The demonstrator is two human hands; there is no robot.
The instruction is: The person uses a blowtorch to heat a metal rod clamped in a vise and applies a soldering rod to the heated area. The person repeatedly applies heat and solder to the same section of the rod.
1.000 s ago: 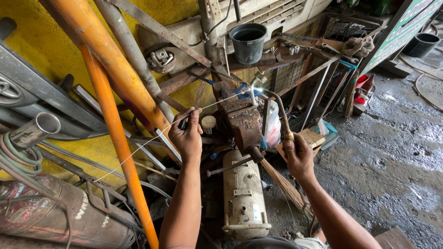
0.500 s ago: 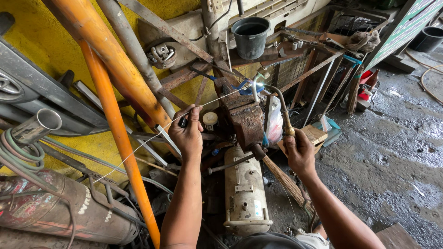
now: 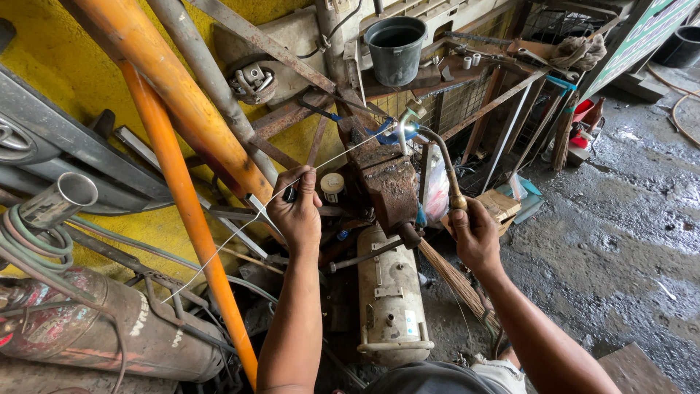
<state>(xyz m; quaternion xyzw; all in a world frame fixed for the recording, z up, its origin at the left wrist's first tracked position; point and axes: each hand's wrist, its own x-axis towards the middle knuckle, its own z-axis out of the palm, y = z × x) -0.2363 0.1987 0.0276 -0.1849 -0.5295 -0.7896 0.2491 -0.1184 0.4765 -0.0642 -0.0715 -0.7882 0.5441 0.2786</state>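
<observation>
Inspection of the head view shows 2 bare hands at work over a rusty bench vise (image 3: 383,186) that sits in the middle of the scene. We note the left hand (image 3: 299,211) raised to the left of the vise, its fingers curled together and pinching a thin filler rod (image 3: 240,230). That rod runs as a long pale line from the lower left, over an old gas cylinder (image 3: 109,328), through the pinch, and up to the far end of the vise. We note the right hand (image 3: 477,237) to the right of the vise, fingers wrapped tight and pressed together around the handle of a gas torch (image 3: 445,168). The torch neck curves up and left from that grip, and its tip stands at a small bright flame (image 3: 412,128) just beyond the vise jaws. The rod's far end meets that same spot; we cannot tell what piece is clamped there.

A cream-coloured tank (image 3: 390,292) lies below the vise, between the 2 forearms. A broom (image 3: 456,281) of brown bristles lies under the right wrist. An orange pipe (image 3: 182,182) slants across the left, against a yellow wall (image 3: 58,66). A grey bucket (image 3: 396,47) stands on the far shelf above the vise. Wet concrete floor (image 3: 620,241) fills the right side.
</observation>
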